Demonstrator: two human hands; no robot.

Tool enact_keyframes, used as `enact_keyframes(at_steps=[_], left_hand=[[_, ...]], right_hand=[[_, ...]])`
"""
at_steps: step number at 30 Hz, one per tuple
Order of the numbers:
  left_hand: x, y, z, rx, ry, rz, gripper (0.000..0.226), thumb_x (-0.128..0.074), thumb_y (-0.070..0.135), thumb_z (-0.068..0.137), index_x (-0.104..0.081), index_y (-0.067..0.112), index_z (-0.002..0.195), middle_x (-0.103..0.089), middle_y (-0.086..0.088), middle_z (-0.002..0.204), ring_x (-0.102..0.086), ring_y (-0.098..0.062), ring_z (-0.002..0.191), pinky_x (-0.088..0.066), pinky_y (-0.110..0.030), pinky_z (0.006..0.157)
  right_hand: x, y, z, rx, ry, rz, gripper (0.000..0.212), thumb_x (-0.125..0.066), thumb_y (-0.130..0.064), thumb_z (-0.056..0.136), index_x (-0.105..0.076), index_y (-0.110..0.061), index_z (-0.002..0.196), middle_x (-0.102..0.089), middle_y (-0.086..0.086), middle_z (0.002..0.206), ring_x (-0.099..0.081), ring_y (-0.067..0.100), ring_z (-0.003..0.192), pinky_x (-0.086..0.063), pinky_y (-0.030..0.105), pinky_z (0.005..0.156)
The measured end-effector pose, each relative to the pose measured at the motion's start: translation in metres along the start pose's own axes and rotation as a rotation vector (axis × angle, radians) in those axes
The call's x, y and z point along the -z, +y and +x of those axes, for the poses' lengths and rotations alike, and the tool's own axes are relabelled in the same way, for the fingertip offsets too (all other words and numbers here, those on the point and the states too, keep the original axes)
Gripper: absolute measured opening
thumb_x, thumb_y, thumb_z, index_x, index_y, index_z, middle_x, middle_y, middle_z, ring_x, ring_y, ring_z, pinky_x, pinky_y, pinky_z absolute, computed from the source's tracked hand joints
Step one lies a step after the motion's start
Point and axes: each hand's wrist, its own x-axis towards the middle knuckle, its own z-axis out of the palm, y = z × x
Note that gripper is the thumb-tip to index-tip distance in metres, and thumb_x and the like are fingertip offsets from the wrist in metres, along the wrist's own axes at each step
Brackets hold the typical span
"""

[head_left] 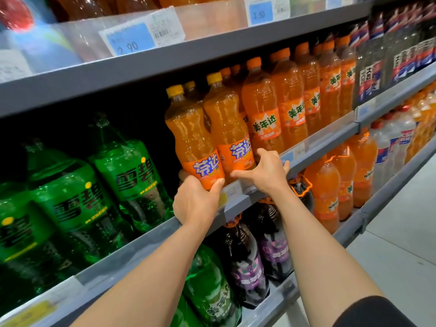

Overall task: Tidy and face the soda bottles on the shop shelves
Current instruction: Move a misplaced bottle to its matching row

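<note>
Gripping the base of the left Fanta bottle (pixel 188 135) mid-frame, the left hand (pixel 194 204) has its fingers curled round it at the front edge of the middle shelf (pixel 318 140). Right hand (pixel 264 172) is spread loose, fingertips by the second Fanta bottle (pixel 227 128), holding nothing. Both look full of orange soda, so I'd guess heavy-ish, with smooth plastic that could slip; low on the label seems the safest grab. Mirinda bottles (pixel 266 109) stand just to the right, big green Sprite bottles (pixel 127 175) lean at lower left, purple ones (pixel 250 267) sit on the shelf below.
</note>
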Motion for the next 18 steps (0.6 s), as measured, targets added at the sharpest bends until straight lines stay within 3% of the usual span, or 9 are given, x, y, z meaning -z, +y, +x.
enact_keyframes(at_steps=[6, 10, 12, 15, 17, 18], left_hand=[[0.001, 0.005, -0.006, 0.017, 0.029, 0.055, 0.063, -0.065, 0.057, 0.083, -0.04, 0.011, 0.117, -0.062, -0.01, 0.114, -0.062, -0.034, 0.104, -0.047, -0.04, 0.081], [0.001, 0.002, -0.009, -0.016, 0.027, 0.12, 0.063, -0.058, 0.054, 0.089, -0.039, 0.007, 0.127, -0.062, -0.01, 0.116, -0.062, -0.032, 0.105, -0.046, -0.039, 0.08], [-0.001, -0.002, -0.014, -0.085, 0.043, 0.109, 0.059, -0.057, 0.046, 0.092, -0.037, 0.007, 0.132, -0.06, -0.01, 0.118, -0.06, -0.03, 0.108, -0.046, -0.039, 0.082], [0.009, -0.028, -0.038, -0.25, 0.066, -0.094, 0.054, -0.061, 0.024, 0.092, -0.038, 0.008, 0.138, -0.051, -0.01, 0.132, -0.05, -0.028, 0.122, -0.042, -0.038, 0.098], [0.025, -0.052, -0.058, -0.287, 0.136, -0.215, 0.054, -0.063, 0.016, 0.089, -0.041, 0.009, 0.138, -0.048, -0.008, 0.136, -0.047, -0.025, 0.126, -0.041, -0.04, 0.104], [0.034, -0.065, -0.065, -0.283, 0.204, -0.241, 0.051, -0.064, 0.014, 0.087, -0.045, 0.008, 0.134, -0.05, -0.008, 0.131, -0.049, -0.026, 0.121, -0.043, -0.042, 0.101]], right_hand=[[0.004, -0.002, -0.001, 0.005, -0.019, 0.001, 0.086, -0.076, -0.064, 0.063, -0.052, -0.012, 0.127, -0.051, 0.009, 0.134, -0.038, 0.025, 0.134, -0.007, 0.061, 0.113], [-0.006, 0.0, -0.004, 0.03, 0.007, 0.037, 0.064, -0.073, -0.066, 0.065, -0.058, -0.019, 0.106, -0.06, 0.005, 0.117, -0.044, 0.025, 0.126, -0.017, 0.064, 0.11], [-0.013, 0.002, -0.01, 0.037, 0.105, 0.057, 0.06, -0.073, -0.062, 0.068, -0.058, -0.019, 0.107, -0.061, 0.005, 0.114, -0.044, 0.026, 0.125, -0.022, 0.063, 0.109], [-0.02, -0.026, -0.047, 0.032, 0.399, 0.163, 0.069, -0.077, -0.044, 0.072, -0.053, -0.01, 0.127, -0.058, 0.009, 0.126, -0.043, 0.028, 0.127, -0.029, 0.055, 0.109], [-0.023, -0.057, -0.08, 0.098, 0.62, 0.271, 0.055, -0.072, -0.033, 0.074, -0.057, -0.006, 0.119, -0.062, 0.01, 0.116, -0.05, 0.029, 0.114, -0.04, 0.047, 0.1], [-0.027, -0.071, -0.096, 0.148, 0.644, 0.319, 0.047, -0.071, -0.03, 0.074, -0.059, -0.005, 0.113, -0.063, 0.009, 0.11, -0.053, 0.029, 0.107, -0.042, 0.043, 0.095]])
